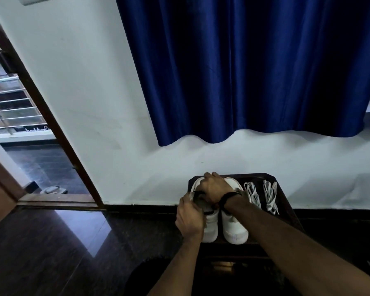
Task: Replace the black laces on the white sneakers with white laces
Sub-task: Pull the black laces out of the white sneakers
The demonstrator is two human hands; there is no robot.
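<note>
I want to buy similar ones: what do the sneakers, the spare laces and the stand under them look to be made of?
The white sneakers look like smooth leather or a synthetic with a matte finish, with no weave showing, though the picture is dim. The white laces look like flat woven fabric, lying limp in loops. The stand looks like dark wood or laminate, with flat hard edges.

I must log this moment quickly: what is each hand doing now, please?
Left hand: grips the side of the left sneaker.
Right hand: fingers curled over the left sneaker's front; what it pinches cannot be told.
</note>
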